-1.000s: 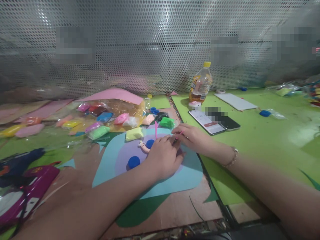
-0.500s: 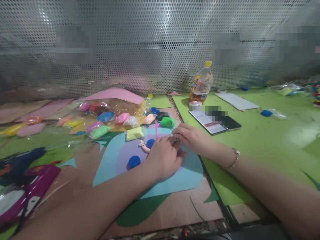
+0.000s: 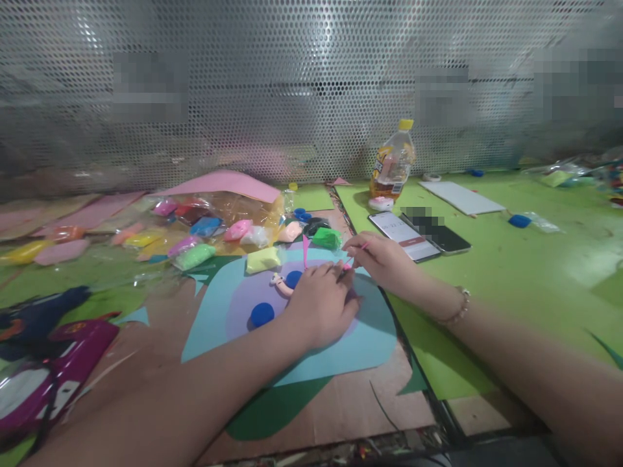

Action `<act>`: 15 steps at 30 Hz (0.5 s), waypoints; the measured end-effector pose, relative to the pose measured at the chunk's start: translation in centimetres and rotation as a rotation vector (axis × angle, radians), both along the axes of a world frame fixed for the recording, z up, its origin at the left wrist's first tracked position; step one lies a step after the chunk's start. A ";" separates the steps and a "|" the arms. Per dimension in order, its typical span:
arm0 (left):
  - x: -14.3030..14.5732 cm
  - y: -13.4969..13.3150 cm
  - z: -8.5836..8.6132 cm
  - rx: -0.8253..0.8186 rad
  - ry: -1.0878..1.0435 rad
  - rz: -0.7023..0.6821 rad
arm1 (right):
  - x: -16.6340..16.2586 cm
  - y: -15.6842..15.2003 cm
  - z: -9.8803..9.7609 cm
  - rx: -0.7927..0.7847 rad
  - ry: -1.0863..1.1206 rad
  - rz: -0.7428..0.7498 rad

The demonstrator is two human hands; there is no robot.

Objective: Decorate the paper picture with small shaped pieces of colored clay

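two hands at work over one light blue sheet (image 3: 370, 337) laid flat on the worktop (image 3: 511, 259), a lilac oval sheet (image 3: 238, 301) on top of it, so the small clay pieces had a clean base.

left hand (image 3: 318, 305): palm down, knuckles toward the camera, resting on the lilac oval sheet as if to pin it. fingers curled forward and close together; whether they pinched anything could not be told.

right hand (image 3: 384, 259): reached in from the right, wrist low, a bracelet (image 3: 455, 311) on it. thumb and forefinger pinched a thin pink stick (image 3: 354, 256), tip slanted down toward the left hand's fingertips.

clay on the sheets: blue disc (image 3: 262, 314) near the left hand; smaller blue ball (image 3: 293, 279) touching a pale pink clay figure (image 3: 279, 283) just beyond the knuckles.

supplies kept within reach at the far edge: yellow clay packet (image 3: 263, 259), green clay packet (image 3: 325, 238), more coloured packets in a clear bag (image 3: 214, 224).

set aside on the green part of the worktop, well apart from the clay: two phones (image 3: 418, 235), one bottle (image 3: 392, 162) with yellow cap.
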State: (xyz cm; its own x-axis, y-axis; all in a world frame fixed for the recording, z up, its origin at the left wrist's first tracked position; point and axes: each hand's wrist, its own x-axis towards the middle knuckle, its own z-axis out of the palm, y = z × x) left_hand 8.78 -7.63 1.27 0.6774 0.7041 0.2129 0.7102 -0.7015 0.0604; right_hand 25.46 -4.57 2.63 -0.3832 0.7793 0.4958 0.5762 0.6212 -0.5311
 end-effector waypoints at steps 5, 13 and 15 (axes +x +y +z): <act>0.0 -0.1 0.0 -0.011 -0.008 0.000 | 0.2 0.3 0.0 -0.025 0.050 -0.021; -0.1 -0.1 -0.1 -0.009 -0.013 0.006 | -0.1 0.3 -0.1 -0.009 0.000 0.008; -0.1 -0.1 -0.1 -0.008 -0.016 0.004 | -0.1 0.4 -0.2 0.011 -0.017 0.016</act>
